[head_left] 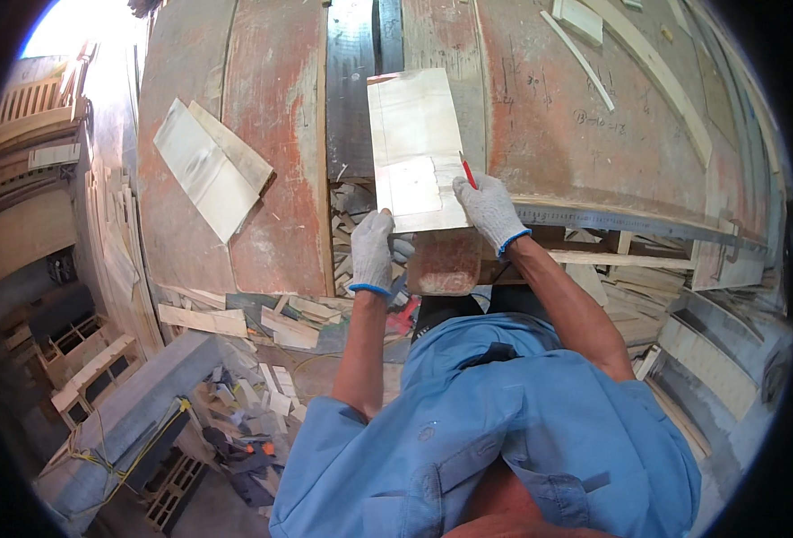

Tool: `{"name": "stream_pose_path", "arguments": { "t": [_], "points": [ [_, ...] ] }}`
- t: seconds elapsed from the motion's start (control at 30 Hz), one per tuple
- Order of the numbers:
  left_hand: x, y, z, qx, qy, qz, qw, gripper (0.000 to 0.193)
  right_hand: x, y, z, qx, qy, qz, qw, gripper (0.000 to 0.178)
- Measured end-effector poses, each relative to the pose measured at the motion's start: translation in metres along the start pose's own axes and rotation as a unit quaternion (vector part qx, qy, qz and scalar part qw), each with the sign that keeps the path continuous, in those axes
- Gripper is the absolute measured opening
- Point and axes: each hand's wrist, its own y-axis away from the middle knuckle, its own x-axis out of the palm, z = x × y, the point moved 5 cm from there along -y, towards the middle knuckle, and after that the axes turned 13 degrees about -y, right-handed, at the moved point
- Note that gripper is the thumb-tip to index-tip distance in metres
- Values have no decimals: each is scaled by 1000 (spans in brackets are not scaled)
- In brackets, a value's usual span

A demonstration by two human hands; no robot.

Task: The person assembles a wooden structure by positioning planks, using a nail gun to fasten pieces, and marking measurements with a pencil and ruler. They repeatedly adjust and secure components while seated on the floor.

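Note:
A pale rectangular wooden board (pixel 417 117) is held out in front of me, over a gap in the worktop. My left hand (pixel 375 253), in a white knitted glove with a blue cuff, grips its near left corner, the thumb on top. The board's near right edge is pinched by my right hand (pixel 493 212), gloved the same way. That hand also holds a slim red pencil (pixel 468 172), its tip pointing away from me. A bright white patch (pixel 414 186) with an irregular edge shows on the board's near half; whether it is light or a separate sheet I cannot tell.
Two pale boards (pixel 203 166) lie overlapped on the worn reddish worktop (pixel 275 54) at left. A long metal scale (pixel 629 221) runs along its near right edge. Thin strips (pixel 580 58) and a curved wooden piece (pixel 661 76) lie far right. Wood offcuts (pixel 275 390) litter the floor.

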Motion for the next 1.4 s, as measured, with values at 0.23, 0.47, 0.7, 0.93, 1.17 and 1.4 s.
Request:
{"name": "stream_pose_path", "arguments": {
  "t": [0.23,0.47,0.7,0.93,1.17,1.4],
  "points": [
    [-2,-4,1,5,0,-2,1000,29,1,-1,1,19,-4,7,1000,37],
    [-5,-11,-13,5,-47,21,999,31,1,-14,10,44,14,17,999,39],
    [-7,-33,-15,0,-47,43,998,30,3,-27,14,34,46,6,998,43],
    [-18,-41,-34,3,-109,61,992,29,7,-38,14,29,36,7,999,45],
    [-27,-23,-34,-33,-153,52,986,31,7,-13,25,51,45,23,997,44],
    [-35,-15,-15,-42,-128,48,990,30,11,-2,17,57,62,36,996,45]
  ]
}}
